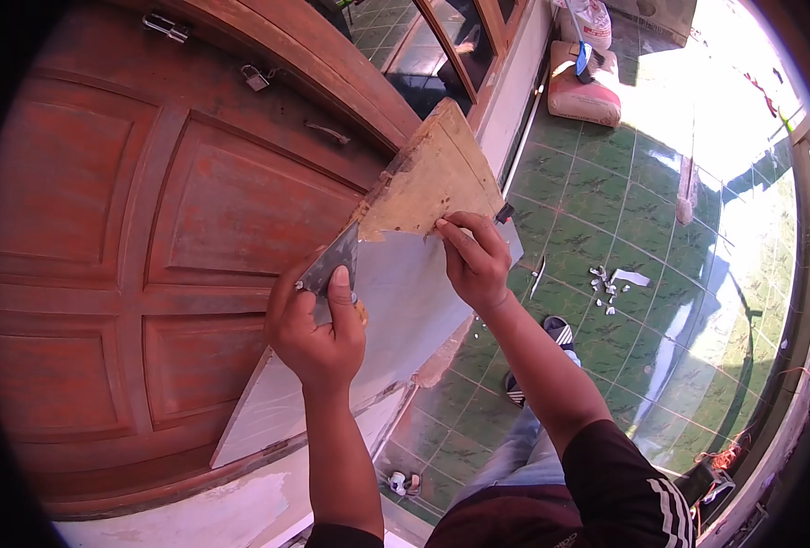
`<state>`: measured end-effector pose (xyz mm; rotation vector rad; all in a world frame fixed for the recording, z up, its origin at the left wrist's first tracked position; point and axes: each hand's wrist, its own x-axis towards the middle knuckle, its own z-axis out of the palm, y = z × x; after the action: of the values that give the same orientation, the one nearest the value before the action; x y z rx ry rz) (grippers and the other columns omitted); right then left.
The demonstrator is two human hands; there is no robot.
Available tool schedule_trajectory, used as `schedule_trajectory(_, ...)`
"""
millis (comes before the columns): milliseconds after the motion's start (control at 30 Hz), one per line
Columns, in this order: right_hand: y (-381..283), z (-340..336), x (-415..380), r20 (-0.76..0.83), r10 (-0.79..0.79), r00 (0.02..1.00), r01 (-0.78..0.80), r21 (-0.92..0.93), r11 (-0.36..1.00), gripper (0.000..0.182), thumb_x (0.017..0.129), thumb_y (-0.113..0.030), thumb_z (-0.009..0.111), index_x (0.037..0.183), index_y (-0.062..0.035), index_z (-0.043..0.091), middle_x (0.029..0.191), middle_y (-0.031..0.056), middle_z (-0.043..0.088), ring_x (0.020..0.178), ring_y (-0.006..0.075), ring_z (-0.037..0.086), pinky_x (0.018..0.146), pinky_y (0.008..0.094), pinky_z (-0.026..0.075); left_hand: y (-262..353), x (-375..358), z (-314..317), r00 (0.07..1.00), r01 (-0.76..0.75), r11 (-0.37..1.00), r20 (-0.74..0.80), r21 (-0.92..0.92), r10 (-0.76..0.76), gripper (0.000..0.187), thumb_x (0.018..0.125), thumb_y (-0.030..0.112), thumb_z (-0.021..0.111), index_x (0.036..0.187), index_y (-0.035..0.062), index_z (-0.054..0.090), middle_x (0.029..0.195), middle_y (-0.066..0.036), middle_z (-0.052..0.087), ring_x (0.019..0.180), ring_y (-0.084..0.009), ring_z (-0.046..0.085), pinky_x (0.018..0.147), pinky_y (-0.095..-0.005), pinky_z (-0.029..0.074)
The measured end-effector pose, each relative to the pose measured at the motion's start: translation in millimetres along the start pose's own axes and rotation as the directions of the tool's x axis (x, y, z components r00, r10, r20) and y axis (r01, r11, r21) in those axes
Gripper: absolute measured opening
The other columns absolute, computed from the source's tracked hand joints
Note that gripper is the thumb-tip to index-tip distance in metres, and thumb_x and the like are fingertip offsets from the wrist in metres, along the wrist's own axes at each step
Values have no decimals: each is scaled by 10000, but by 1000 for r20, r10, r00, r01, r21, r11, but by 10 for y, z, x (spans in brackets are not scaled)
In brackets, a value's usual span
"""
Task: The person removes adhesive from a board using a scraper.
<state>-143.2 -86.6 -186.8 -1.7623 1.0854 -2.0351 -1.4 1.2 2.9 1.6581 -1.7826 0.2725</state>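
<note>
In my left hand [316, 329] is a scraper [339, 260] with a flat grey metal blade, my thumb pressed along the blade. The blade lies at the left edge of a tilted board [432, 173], whose upper part is bare tan wood with rough, chipped edges. Below a ragged line, a white surface layer [405, 292] covers the rest. My right hand [478, 260] is closed in a pinch at that ragged line, with thumb and forefinger on the layer's torn edge. A small loose flap shows beside the fingertips.
A reddish panelled wooden door [231, 210] with a padlock [255, 78] lies along the left. White scraps [610, 283] and a thin blade-like strip [538, 277] are on the green tiled floor [597, 201]. A filled sack [588, 87] lies farther back.
</note>
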Motion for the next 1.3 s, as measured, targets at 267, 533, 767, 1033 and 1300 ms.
schedule_trajectory(267, 23, 64, -32, 27, -47, 999, 49, -64, 997, 310, 794, 136, 748, 1074, 2, 732, 1074, 142, 695, 953, 350, 698, 832, 418, 584, -2, -4, 1, 1000, 3, 1000, 1, -16, -3, 175, 989, 97, 769, 903, -55, 753, 1095, -173, 803, 939, -339, 790, 789, -406, 601)
schedule_trajectory(533, 54, 77, 32, 117, 8, 993, -12, 30, 999, 245, 846, 151, 685, 1040, 11, 631, 1063, 178, 618, 945, 385, 618, 835, 453, 526, -9, -3, 10, 1000, 1, 1000, -1, -16, -1, 169, 991, 98, 766, 921, -55, 759, 1086, -176, 803, 928, -341, 792, 780, -406, 603)
schedule_trajectory(767, -43, 18, 34, -11, 14, 1000, -13, 38, 999, 226, 862, 100, 786, 1064, 14, 730, 1054, 156, 707, 940, 331, 709, 809, 390, 565, -19, -13, 15, 1000, -6, 1000, -2, -5, 6, 156, 988, 95, 773, 934, -51, 762, 1078, -177, 801, 927, -338, 791, 784, -403, 604)
schedule_trajectory(1033, -16, 96, 1, -92, -63, 994, 62, -23, 998, 209, 840, 81, 827, 1029, 5, 780, 986, 133, 736, 880, 309, 736, 780, 379, 575, -11, -16, 6, 1000, 2, 1000, 0, -13, -2, 154, 990, 99, 773, 953, -51, 776, 1081, -171, 802, 935, -335, 788, 796, -401, 601)
schedule_trajectory(1300, 51, 208, -36, -7, -12, 1000, 12, -11, 1000, 212, 856, 120, 728, 1028, 15, 661, 1049, 167, 638, 933, 372, 643, 817, 445, 551, 0, -5, 1, 1000, 10, 1000, 7, -15, -10, 171, 993, 102, 770, 925, -55, 764, 1084, -170, 802, 933, -337, 786, 795, -406, 598)
